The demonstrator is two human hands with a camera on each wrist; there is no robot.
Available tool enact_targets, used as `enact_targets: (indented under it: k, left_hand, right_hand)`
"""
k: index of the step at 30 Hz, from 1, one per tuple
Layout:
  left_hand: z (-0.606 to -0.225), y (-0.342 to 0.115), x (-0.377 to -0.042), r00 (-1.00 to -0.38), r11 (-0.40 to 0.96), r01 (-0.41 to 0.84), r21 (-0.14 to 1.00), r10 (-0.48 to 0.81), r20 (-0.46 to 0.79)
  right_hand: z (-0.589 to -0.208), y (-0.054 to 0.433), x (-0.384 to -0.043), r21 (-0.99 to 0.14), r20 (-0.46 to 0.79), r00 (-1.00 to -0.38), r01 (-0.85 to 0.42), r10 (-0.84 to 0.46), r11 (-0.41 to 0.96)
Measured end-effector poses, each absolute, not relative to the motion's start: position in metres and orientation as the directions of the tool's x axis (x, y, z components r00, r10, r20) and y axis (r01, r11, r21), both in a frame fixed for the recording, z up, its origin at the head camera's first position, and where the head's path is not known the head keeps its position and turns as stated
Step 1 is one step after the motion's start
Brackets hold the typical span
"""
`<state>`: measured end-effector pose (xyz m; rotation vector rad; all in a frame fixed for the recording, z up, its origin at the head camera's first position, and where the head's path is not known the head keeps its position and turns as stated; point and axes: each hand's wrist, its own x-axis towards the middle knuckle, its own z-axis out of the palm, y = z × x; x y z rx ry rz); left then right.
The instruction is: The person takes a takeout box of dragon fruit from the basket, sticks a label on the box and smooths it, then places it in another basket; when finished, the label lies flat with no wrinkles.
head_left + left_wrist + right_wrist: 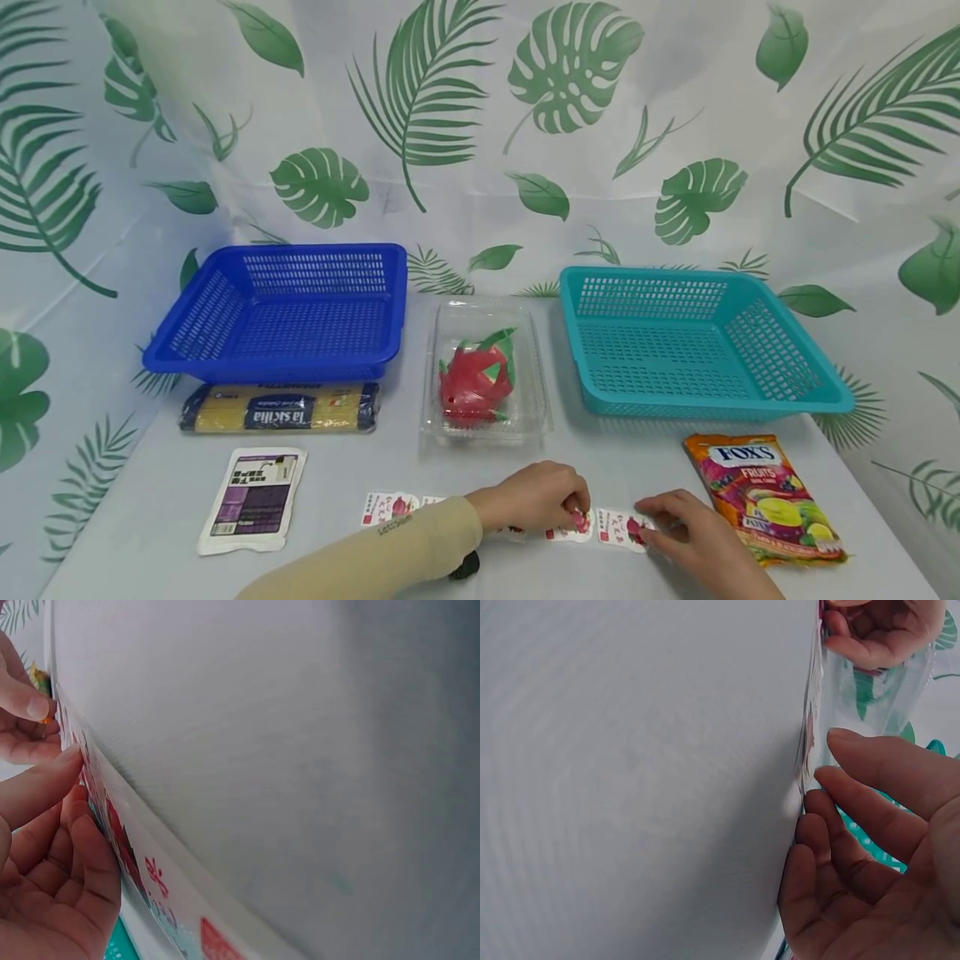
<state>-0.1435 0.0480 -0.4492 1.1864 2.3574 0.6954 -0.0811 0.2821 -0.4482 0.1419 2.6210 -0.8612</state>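
Note:
Several small white cards printed with pink fruit lie in a row on the white table; the leftmost card (382,508) is in plain view, and others are partly hidden by the left forearm. My left hand (534,497) touches a card (558,536) with loosely bent fingers, and in the left wrist view its thumb (45,784) reaches the row's surface. Beside the rightmost card (617,530) rests my right hand (701,542), thumb and fingers apart at its edge. In the right wrist view nothing sits between those fingers (870,825).
Behind stand a blue basket (390,350) and a teal basket (600,398). Between them a clear plastic box (531,367) holds a red dragon fruit (471,387). A spaghetti pack (281,408) and a white-purple pouch (253,500) lie left, a candy bag (772,500) right.

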Motion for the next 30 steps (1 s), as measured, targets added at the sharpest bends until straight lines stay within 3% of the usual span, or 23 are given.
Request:
enact_targets:
  k: [30]
  left_hand:
    - [-0.4472,0.0506,-0.1413,-0.574,0.546,0.609,0.576,0.804,-0.155]
  right_hand:
    - [-0.4529,0.2817,-0.0859,-0.529,-0.409,-0.912,0.204,-0.037,0.824]
